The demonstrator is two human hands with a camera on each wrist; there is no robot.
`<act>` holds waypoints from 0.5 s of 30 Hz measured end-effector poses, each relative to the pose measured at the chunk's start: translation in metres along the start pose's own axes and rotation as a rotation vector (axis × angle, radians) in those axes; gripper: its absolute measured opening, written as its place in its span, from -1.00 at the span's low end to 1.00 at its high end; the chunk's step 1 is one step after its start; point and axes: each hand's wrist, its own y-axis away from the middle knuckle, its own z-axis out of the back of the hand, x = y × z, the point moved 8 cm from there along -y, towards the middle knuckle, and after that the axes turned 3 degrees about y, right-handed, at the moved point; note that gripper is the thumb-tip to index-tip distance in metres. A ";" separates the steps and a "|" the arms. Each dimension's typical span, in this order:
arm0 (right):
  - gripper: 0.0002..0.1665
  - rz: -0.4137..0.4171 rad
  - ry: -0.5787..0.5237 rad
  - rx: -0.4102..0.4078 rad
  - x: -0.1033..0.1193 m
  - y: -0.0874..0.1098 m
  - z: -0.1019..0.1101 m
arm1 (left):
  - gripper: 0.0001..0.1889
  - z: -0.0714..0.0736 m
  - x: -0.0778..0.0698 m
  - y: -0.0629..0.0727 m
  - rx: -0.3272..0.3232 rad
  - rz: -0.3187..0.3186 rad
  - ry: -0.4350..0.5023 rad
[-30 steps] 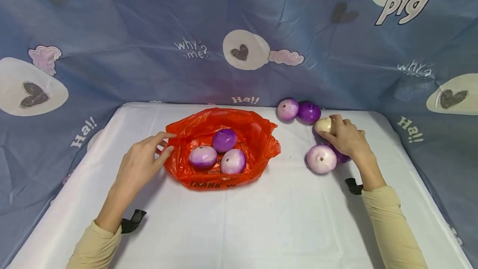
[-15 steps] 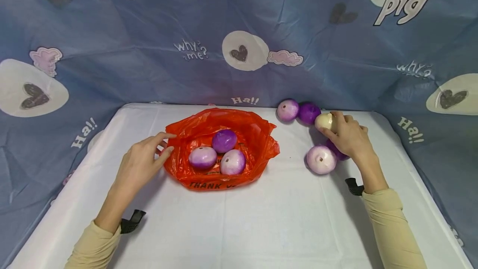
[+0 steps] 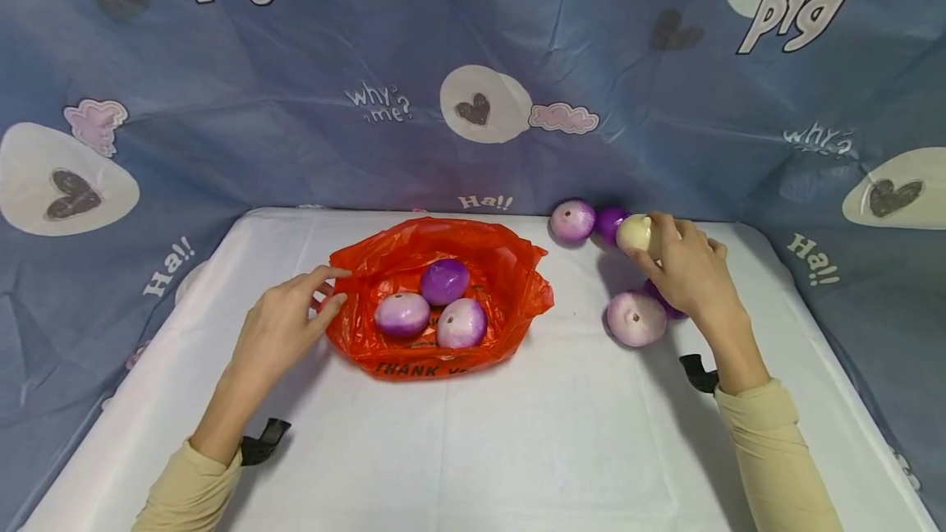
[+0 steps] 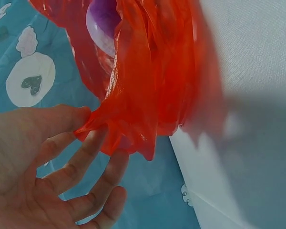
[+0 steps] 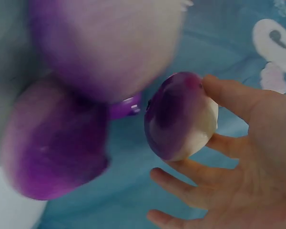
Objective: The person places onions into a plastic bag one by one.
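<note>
My left hand point(image 3: 281, 328) pinches the left edge of an open red plastic bag point(image 3: 517, 277) between thumb and index finger; the other fingers point(image 4: 81, 160) are spread by the film. Three purple-and-white onions point(image 3: 401, 314) lie inside. On the right, my right hand point(image 3: 693, 273) grips an onion point(image 3: 634, 235), cream at one end and purple at the other, by thumb and fingertips. The right wrist view shows this onion point(image 5: 178, 119) raised from the table. Nearer the body are a pale onion point(image 3: 636, 318) and a purple onion point(image 3: 663, 299) partly hidden by my hand.
Behind the held onion, a pale onion point(image 3: 572, 222) and a dark purple onion point(image 3: 609, 224) sit side by side at the table's back edge. White cloth point(image 3: 473, 450) covers the table. A blue printed cloth point(image 3: 332, 146) hangs behind and along both sides.
My right hand has lifted the onion off its place beside the others and moved it slightly up and left. The left hand keeps its place at the bag's edge.
</note>
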 end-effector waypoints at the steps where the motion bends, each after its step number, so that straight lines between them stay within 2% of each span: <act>1: -0.20 0.012 0.001 -0.016 0.005 0.002 0.003 | -0.68 0.000 0.000 0.000 0.001 0.000 0.001; 10: -0.19 0.108 0.000 -0.152 0.059 0.014 0.028 | -0.68 0.000 -0.002 0.001 -0.003 0.001 -0.001; 15: -0.22 0.165 0.006 -0.199 0.086 0.021 0.038 | -0.68 0.000 -0.002 0.000 -0.002 0.003 -0.001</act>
